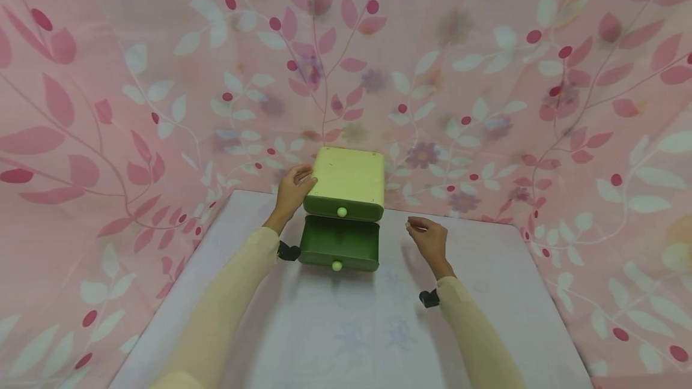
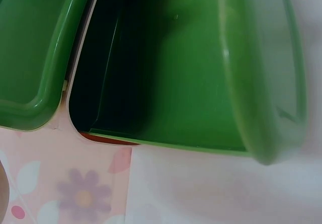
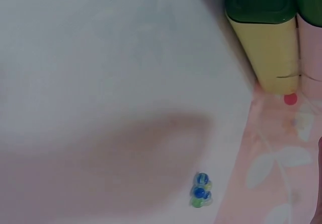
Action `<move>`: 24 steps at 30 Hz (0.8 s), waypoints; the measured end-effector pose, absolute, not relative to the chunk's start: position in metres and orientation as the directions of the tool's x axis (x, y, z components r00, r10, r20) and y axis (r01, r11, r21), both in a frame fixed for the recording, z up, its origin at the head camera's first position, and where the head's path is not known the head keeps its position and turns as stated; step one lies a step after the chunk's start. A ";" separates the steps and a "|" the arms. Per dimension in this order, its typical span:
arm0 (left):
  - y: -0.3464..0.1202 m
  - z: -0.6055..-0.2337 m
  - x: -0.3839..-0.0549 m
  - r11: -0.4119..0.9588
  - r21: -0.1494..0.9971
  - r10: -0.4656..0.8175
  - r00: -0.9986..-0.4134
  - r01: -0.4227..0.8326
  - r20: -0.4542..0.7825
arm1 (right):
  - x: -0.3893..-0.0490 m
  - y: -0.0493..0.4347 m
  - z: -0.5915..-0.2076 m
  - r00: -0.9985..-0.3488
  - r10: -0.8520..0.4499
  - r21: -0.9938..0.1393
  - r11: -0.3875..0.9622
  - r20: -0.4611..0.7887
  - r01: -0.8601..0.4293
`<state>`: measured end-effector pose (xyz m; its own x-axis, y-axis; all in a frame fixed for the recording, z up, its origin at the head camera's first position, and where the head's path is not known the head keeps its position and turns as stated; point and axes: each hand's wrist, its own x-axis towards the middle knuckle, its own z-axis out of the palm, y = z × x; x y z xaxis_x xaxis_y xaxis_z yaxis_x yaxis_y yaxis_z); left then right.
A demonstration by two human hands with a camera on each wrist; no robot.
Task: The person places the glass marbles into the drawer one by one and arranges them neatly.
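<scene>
A small drawer box (image 1: pixel 348 176) with a pale yellow-green top stands at the back of the table. Its upper drawer front (image 2: pixel 35 53) is flush with the box, while the lower green drawer (image 1: pixel 339 263) is pulled out. Nothing shows inside the visible part of that drawer. My left hand (image 1: pixel 292 191) rests against the box's upper left side. Right of the box, my right hand (image 1: pixel 429 239) is raised, thumb and fingertips together around a small pale thing (image 1: pixel 408 225), too small to name. Several blue and green glass marbles (image 3: pixel 200 190) lie clustered on the table.
The white-covered table (image 1: pixel 335 341) reaches to the back edge near the box. Pink flowered cloth (image 1: pixel 459 77) hangs behind and at both sides. Round pale knobs (image 1: pixel 337 266) stick out from the drawer fronts.
</scene>
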<state>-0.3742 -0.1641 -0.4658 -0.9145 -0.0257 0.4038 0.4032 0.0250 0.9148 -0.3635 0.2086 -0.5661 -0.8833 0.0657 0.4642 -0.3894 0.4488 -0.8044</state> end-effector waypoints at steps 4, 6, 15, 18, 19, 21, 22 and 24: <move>-0.163 -0.465 -0.374 0.040 0.913 -0.028 -0.913 0.405 0.407 | -0.362 0.204 -0.562 -0.887 0.065 -0.827 0.397 0.458 -0.398; -0.163 -0.464 -0.374 0.047 0.914 -0.031 -0.914 0.403 0.404 | -0.361 0.202 -0.560 -0.887 0.066 -0.834 0.379 0.457 -0.402; -0.163 -0.465 -0.376 0.043 0.922 -0.034 -0.922 0.384 0.386 | -0.351 0.192 -0.549 -0.870 0.025 -0.824 0.334 0.493 -0.457; -0.164 -0.465 -0.376 0.040 0.923 -0.032 -0.923 0.382 0.384 | -0.348 0.189 -0.546 -0.876 0.022 -0.833 0.323 0.482 -0.450; -0.164 -0.465 -0.377 0.038 0.923 -0.033 -0.923 0.383 0.384 | -0.347 0.187 -0.546 -0.879 0.022 -0.836 0.319 0.477 -0.446; -0.164 -0.464 -0.376 0.033 0.923 -0.036 -0.922 0.384 0.385 | -0.346 0.185 -0.544 -0.882 0.020 -0.840 0.314 0.471 -0.442; -0.164 -0.464 -0.377 0.029 0.922 -0.037 -0.922 0.385 0.386 | -0.345 0.183 -0.542 -0.883 0.019 -0.842 0.311 0.469 -0.440; -0.164 -0.464 -0.377 0.020 0.921 -0.037 -0.920 0.389 0.390 | -0.342 0.180 -0.539 -0.884 0.014 -0.844 0.304 0.468 -0.442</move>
